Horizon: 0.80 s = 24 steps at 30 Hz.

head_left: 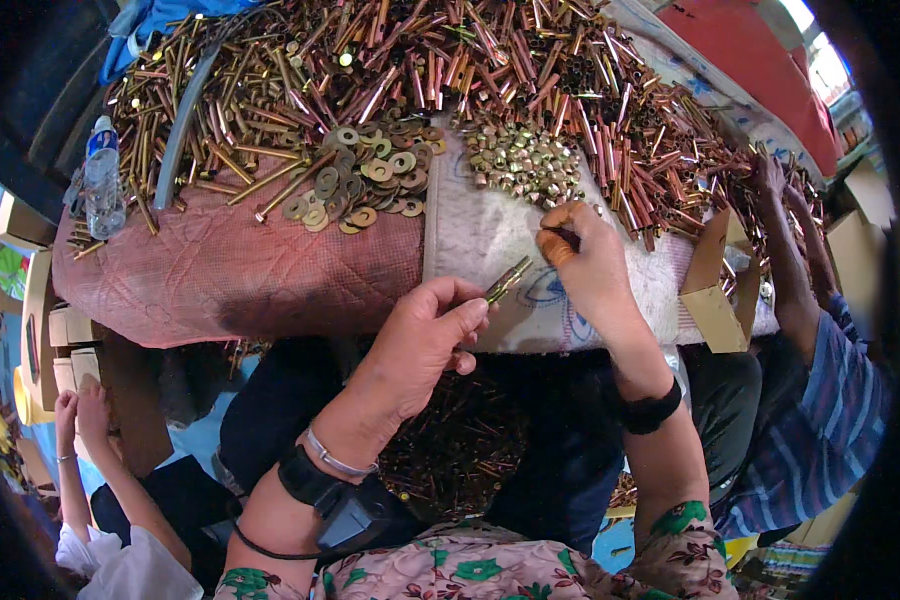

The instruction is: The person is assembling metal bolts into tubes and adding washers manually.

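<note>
My left hand [430,330] pinches an anchor bolt [510,279] between thumb and fingers, its free end tilted up and to the right. At the near edge of the pile of small brassy cone nuts [525,162] is my right hand [590,260], with orange covers on its fingertips. Those fingers are curled together, and whatever they may hold is hidden. Flat round washers [370,175] lie heaped to the left of the nuts. Behind both heaps spreads a large mass of long bolts [260,110] and coppery sleeves [620,150].
A red quilted cover [240,270] and a pale cloth [480,225] drape the work surface. On the left stand a clear water bottle [103,185] and a tube [182,130]. An open cardboard box [715,300] sits at right, beside a co-worker's arms [792,250]. Another person's hands [82,410] handle boxes at far left.
</note>
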{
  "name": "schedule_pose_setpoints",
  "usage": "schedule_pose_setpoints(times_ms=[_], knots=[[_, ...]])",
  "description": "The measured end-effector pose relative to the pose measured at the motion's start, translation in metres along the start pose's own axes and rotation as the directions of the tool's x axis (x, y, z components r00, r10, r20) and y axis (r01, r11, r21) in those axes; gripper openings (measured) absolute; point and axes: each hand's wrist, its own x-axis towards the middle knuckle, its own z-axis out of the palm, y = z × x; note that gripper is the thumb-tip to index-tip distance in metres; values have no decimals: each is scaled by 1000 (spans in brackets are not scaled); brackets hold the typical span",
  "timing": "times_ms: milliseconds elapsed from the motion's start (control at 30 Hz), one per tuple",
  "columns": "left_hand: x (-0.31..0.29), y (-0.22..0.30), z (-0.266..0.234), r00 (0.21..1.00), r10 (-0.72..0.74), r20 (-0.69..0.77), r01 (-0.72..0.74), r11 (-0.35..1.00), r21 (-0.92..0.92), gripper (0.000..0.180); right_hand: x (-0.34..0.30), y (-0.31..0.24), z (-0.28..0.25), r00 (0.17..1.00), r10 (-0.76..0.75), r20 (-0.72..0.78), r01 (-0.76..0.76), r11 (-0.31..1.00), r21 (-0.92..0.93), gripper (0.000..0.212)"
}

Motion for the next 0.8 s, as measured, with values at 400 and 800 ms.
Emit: schedule_pose_setpoints(times_ms=[400, 800], knots=[[-1, 1, -8, 998, 17, 58, -17, 1000, 6, 12, -36, -13, -1, 979, 69, 193, -201, 506, 839, 19], [1, -5, -10, 985, 171, 22, -170, 940, 294, 9, -37, -15, 2, 974, 20, 225, -177, 683, 708, 15]])
